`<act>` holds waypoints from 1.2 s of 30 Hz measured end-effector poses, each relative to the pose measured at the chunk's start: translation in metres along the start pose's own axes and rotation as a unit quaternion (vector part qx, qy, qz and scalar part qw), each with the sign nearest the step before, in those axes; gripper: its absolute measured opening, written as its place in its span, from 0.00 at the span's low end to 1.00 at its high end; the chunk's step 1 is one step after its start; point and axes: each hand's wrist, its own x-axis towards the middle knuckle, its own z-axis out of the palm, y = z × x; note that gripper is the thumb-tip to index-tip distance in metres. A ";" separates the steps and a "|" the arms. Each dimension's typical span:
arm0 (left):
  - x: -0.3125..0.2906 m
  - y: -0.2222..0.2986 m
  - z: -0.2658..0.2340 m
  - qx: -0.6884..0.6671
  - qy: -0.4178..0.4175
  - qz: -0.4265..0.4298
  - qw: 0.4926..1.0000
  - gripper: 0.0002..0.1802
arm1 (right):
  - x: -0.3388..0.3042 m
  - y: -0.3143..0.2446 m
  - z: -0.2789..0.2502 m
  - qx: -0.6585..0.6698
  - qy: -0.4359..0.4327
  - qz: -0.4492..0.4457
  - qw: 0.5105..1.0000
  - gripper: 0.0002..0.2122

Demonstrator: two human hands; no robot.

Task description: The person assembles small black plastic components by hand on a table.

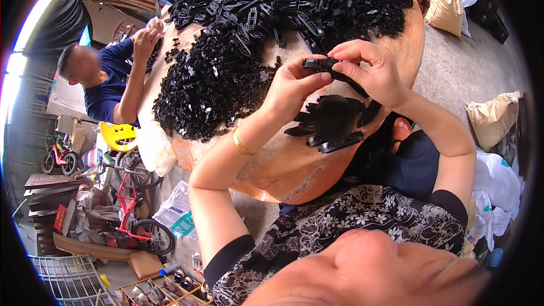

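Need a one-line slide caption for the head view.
Left hand and right hand hold a small black plastic part above a round wooden table heaped with black plastic pieces.

parts heap (pixel 226 73) on table (pixel 283 164) | finished pile (pixel 331 122) below hands | co-worker (pixel 107 79) left

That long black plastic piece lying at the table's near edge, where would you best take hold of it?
Probably by the middle of the long black plastic piece, pinching across its narrow width from above. It lies flat near the rim of the round wooden table, apart from the big pile, so fingers can close on both long sides. Both hands are busy with another piece.
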 end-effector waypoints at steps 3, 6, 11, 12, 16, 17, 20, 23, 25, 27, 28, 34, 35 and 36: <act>-0.002 0.001 0.003 -0.007 0.013 -0.004 1.000 0.18 | -0.001 0.001 0.000 -0.021 -0.007 0.003 1.000 0.07; -0.004 0.005 0.004 0.013 0.022 0.000 1.000 0.20 | 0.001 -0.002 -0.003 -0.126 -0.017 -0.088 0.988 0.05; -0.003 0.005 0.002 0.068 0.042 0.023 0.997 0.22 | -0.002 -0.006 -0.002 -0.244 -0.049 -0.180 0.952 0.04; -0.003 0.005 0.001 0.098 0.045 0.027 0.994 0.22 | -0.003 -0.007 0.000 -0.261 -0.049 -0.182 0.947 0.05; -0.006 0.010 0.010 0.141 0.036 0.094 0.985 0.20 | -0.002 -0.014 0.004 -0.118 -0.030 0.034 0.992 0.07; -0.007 0.010 0.011 0.213 0.042 0.115 0.969 0.18 | 0.000 -0.014 -0.001 -0.054 -0.086 0.130 0.986 0.09; -0.010 0.009 0.013 0.269 0.052 0.137 0.952 0.16 | 0.001 -0.005 -0.006 -0.009 -0.151 0.188 0.970 0.13; -0.010 0.014 0.015 0.293 0.050 0.142 0.944 0.15 | 0.002 -0.007 -0.007 -0.048 -0.138 0.116 0.982 0.12; -0.005 0.017 0.013 0.296 0.032 0.139 0.945 0.14 | 0.007 -0.003 -0.013 -0.054 -0.168 0.131 0.976 0.11; 0.003 0.012 -0.002 0.335 0.003 0.097 0.937 0.13 | 0.012 0.008 -0.020 -0.064 -0.145 0.139 0.977 0.12; 0.005 0.010 -0.009 0.373 -0.026 0.054 0.926 0.13 | 0.016 0.010 -0.026 -0.107 -0.134 0.127 0.977 0.13; 0.021 0.015 -0.008 0.547 -0.047 0.034 0.835 0.13 | 0.006 0.034 -0.047 -0.409 -0.108 0.006 0.906 0.13; 0.031 0.016 -0.017 0.649 -0.027 0.199 0.734 0.12 | 0.007 0.039 -0.044 -0.403 -0.135 0.030 0.905 0.12; 0.040 0.016 -0.026 0.709 0.023 0.326 0.625 0.14 | 0.007 0.039 -0.043 -0.398 -0.161 0.056 0.901 0.12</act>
